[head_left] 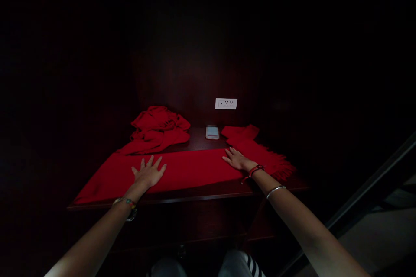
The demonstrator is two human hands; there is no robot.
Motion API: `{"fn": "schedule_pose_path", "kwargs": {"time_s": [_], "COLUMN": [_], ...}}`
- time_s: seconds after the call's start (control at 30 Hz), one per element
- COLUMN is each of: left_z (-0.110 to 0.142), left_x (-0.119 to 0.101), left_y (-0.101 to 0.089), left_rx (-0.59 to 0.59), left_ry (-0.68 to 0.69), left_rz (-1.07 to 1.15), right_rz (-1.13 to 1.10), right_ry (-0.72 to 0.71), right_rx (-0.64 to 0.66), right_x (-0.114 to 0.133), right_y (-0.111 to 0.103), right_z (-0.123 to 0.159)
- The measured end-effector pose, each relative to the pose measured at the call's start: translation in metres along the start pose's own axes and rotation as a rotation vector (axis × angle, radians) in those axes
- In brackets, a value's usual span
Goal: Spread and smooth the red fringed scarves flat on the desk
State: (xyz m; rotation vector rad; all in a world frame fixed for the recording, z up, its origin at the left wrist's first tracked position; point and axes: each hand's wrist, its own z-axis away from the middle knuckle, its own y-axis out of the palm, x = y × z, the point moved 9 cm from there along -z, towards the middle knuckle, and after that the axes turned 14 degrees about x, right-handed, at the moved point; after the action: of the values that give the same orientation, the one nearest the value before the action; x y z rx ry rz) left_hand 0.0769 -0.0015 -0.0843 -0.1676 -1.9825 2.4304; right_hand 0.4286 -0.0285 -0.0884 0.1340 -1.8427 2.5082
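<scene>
Left hand (148, 175), right hand (237, 160): splayed, gripping nothing; I'm apparently smoothing red cloth (195, 168) beneath, next probably needing a pinch

Palms of my left hand (149, 175) and right hand (238, 160) hidden, face down on flat red cloth (195, 166). My forearms (302, 220) and knees (238, 264) cut off at bottom. Toward shelf's (211, 192) back edge, I can't read the small object (212, 132): pixelated. Crumpled cloth (159, 130), back left: folds bury its ends. Beneath front edge, too dark to make out.
</scene>
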Motion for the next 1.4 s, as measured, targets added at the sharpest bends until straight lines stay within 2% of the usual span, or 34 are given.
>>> {"fn": "schedule_pose_path", "kwargs": {"time_s": [0.07, 0.13, 0.23, 0.27, 0.33, 0.4, 0.57, 0.67, 0.77, 0.87, 0.97, 1.07, 1.13, 1.23, 1.4], "left_z": [0.001, 0.003, 0.005, 0.005, 0.007, 0.009, 0.017, 0.017, 0.018, 0.029, 0.046, 0.054, 0.052, 0.043, 0.033], "left_x": [-0.001, -0.003, -0.005, -0.003, 0.007, 0.027, 0.093, 0.111, 0.112, 0.103, 0.081, 0.053, 0.044, 0.050, 0.084], "left_y": [0.000, 0.000, 0.002, 0.002, 0.001, -0.001, -0.007, -0.011, -0.012, -0.013, -0.010, 0.001, 0.004, 0.003, 0.002], "left_rx": [-0.010, -0.013, -0.001, 0.003, -0.002, -0.010, -0.024, -0.032, -0.013, -0.028, -0.060, -0.004, 0.037, 0.075, 0.089], "left_ry": [0.003, 0.006, 0.024, 0.032, 0.036, 0.009, -0.109, -0.114, -0.108, -0.128, -0.099, -0.014, -0.006, -0.054, -0.174], "left_rz": [-0.001, -0.002, -0.001, 0.000, 0.000, -0.008, -0.046, -0.070, -0.070, -0.096, -0.111, -0.039, 0.009, 0.047, 0.055], "right_rz": [-0.024, -0.044, -0.042, -0.033, -0.009, 0.013, 0.031, 0.034, 0.038, 0.038, 0.045, 0.056, 0.061, 0.071, 0.082], "right_ry": [-0.104, -0.294, -0.520, -0.542, -0.524, -0.477, -0.389, -0.370, -0.364, -0.368, -0.377, -0.373, -0.360, -0.345, -0.337], "right_rx": [-0.059, -0.116, -0.080, -0.050, -0.009, -0.002, -0.023, -0.038, -0.051, -0.056, -0.056, -0.050, -0.049, -0.050, -0.055], "right_x": [0.034, 0.091, 0.171, 0.187, 0.200, 0.195, 0.164, 0.159, 0.161, 0.162, 0.158, 0.150, 0.143, 0.138, 0.138], "right_y": [-0.005, -0.009, -0.001, 0.004, 0.013, 0.018, 0.021, 0.021, 0.021, 0.022, 0.024, 0.028, 0.028, 0.028, 0.026], "right_z": [0.006, 0.014, 0.025, 0.026, 0.025, 0.021, 0.011, 0.009, 0.009, 0.009, 0.006, 0.001, -0.001, 0.001, 0.004]}}
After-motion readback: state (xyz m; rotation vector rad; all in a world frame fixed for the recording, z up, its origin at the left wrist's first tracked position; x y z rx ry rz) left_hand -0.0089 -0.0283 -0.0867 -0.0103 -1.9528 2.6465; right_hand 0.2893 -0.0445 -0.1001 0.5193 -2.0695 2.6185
